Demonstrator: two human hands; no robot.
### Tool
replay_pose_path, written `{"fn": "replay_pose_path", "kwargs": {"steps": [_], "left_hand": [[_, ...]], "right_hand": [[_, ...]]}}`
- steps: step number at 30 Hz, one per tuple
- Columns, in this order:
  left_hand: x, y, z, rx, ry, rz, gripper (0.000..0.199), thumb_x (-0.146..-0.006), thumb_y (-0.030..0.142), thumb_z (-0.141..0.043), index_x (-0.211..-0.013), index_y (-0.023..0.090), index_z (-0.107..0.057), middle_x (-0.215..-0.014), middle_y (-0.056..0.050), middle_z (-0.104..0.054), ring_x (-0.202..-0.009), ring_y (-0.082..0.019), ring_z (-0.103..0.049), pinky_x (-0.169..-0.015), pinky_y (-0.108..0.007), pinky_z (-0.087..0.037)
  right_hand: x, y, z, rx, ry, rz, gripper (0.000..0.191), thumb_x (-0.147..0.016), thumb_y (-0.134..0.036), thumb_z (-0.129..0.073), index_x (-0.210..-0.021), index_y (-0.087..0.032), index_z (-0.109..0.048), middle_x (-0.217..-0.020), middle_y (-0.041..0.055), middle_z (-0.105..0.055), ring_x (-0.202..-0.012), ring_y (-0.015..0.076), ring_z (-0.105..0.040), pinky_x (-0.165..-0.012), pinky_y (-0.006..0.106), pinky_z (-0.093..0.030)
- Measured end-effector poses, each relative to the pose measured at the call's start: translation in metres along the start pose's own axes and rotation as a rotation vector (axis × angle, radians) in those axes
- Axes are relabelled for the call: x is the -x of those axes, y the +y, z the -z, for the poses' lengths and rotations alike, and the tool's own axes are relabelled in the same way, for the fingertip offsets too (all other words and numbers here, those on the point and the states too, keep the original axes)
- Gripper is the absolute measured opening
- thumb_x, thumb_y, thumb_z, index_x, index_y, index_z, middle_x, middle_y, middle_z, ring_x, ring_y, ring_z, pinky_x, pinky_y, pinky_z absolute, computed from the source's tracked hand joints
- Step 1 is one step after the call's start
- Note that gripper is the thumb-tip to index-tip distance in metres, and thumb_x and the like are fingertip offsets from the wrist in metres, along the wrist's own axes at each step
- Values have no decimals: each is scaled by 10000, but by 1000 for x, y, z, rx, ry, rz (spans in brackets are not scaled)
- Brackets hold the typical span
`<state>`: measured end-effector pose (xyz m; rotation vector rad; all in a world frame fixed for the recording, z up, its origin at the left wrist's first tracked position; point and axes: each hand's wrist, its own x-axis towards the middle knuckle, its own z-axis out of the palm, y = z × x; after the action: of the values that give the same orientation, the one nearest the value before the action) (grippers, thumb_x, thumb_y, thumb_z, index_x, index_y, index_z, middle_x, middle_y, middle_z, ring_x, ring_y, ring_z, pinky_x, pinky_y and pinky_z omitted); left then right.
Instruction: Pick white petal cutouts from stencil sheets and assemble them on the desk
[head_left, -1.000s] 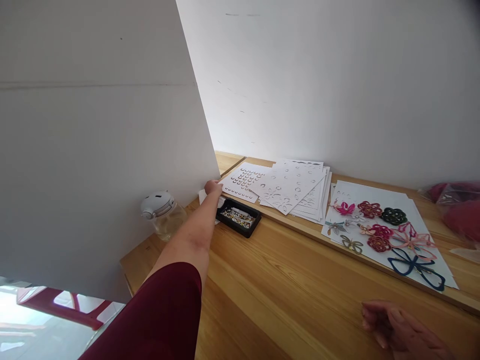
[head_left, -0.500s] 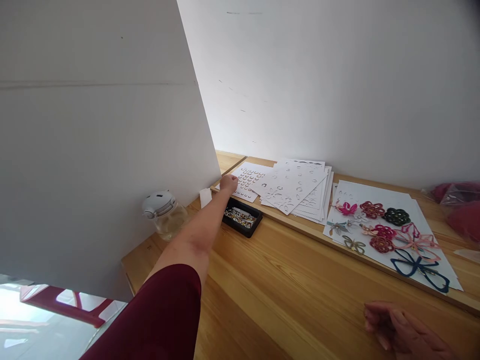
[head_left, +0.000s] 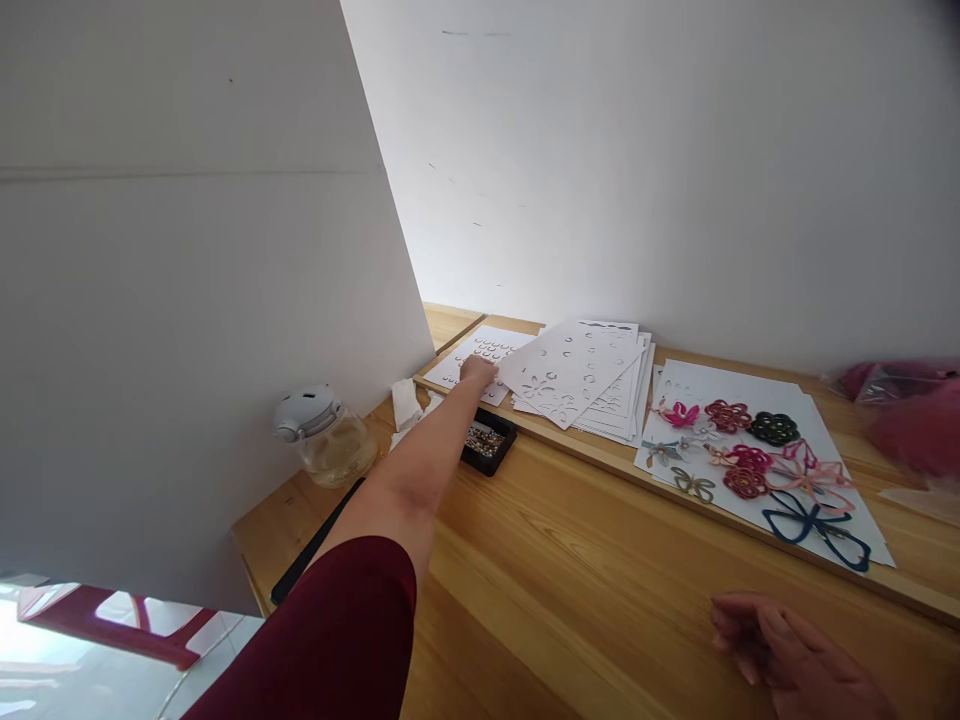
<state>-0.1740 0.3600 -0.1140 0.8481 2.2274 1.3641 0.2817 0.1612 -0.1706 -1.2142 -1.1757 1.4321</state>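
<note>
My left hand reaches far forward over a white sheet that carries rows of small curved pieces. Its fingers are bent together at the sheet's right part, and anything between them is too small to see. Just nearer stands a black tray of mixed beads, partly covered by my forearm. To the right, a stack of white sheets with cut-out shapes lies close to the fingers. My right hand hovers low at the near right, fingers loosely curved and apart, with nothing visible in it.
Looped fabric flowers and a dark blue butterfly shape lie on white paper at the right. Behind them sits a pink plastic bag. A lidded clear jug, crumpled tissue and a long black strip are at the left.
My left hand has moved right across the sheet with the curved pieces. More tissue and the black strip now show beside my arm. My right hand stays about where it was.
</note>
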Motion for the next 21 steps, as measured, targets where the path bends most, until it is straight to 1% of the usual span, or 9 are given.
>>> {"fn": "replay_pose_path", "kwargs": {"steps": [3, 6, 8, 10, 12, 17, 21], "left_hand": [[8, 5, -2, 170, -84, 86, 351, -925, 345, -587, -1217, 151, -565, -1151, -94, -614, -952, -196, -634, -802, -388, -564], [13, 10, 2, 345, -70, 108, 259, -929, 255, -573, -1172, 171, -550, -975, -57, -643, -734, -135, -651, -683, -318, -588], [11, 11, 11, 442, -32, 118, 197, -927, 196, -553, -1123, 186, -542, -886, -35, -635, -628, -104, -634, -643, -293, -594], [6, 9, 25, 517, 28, 134, 163, -924, 164, -540, -1085, 186, -537, -860, -32, -628, -595, -91, -624, -637, -283, -600], [-1, 5, 42, 571, 106, 151, 157, -917, 145, -538, -1069, 183, -530, -868, -42, -628, -601, -91, -629, -643, -280, -604], [-14, -11, 87, 632, 295, 157, 166, -910, 136, -534, -1068, 189, -522, -940, -68, -645, -686, -116, -667, -665, -280, -606], [-18, -27, 110, 621, 397, 169, 168, -888, 133, -562, -1042, 192, -531, -995, -81, -655, -751, -142, -685, -658, -288, -602]], "right_hand": [[3, -2, -1, -12, -17, 29, 324, -801, -497, -681, -852, -185, -748, -724, 72, -669, -615, 174, -551, -536, 277, -457], [6, -4, -3, -30, -30, 51, 292, -829, -461, -669, -887, -184, -742, -742, 71, -672, -633, 171, -554, -546, 270, -454], [6, -5, -3, -39, -30, 63, 290, -835, -453, -667, -902, -180, -740, -762, 75, -678, -637, 172, -553, -545, 274, -452], [6, -5, -3, -35, -20, 60, 301, -824, -459, -677, -901, -176, -742, -769, 79, -683, -633, 176, -555, -547, 281, -457], [6, -3, -2, -20, -12, 44, 327, -806, -485, -686, -886, -174, -746, -762, 80, -683, -632, 182, -563, -541, 283, -460], [2, 1, 1, 1, -7, 19, 367, -765, -533, -705, -855, -181, -756, -717, 70, -669, -636, 190, -578, -529, 275, -462], [-2, 6, 4, 20, -6, 6, 362, -784, -524, -689, -861, -176, -755, -739, 83, -686, -635, 192, -573, -522, 281, -462]]}}
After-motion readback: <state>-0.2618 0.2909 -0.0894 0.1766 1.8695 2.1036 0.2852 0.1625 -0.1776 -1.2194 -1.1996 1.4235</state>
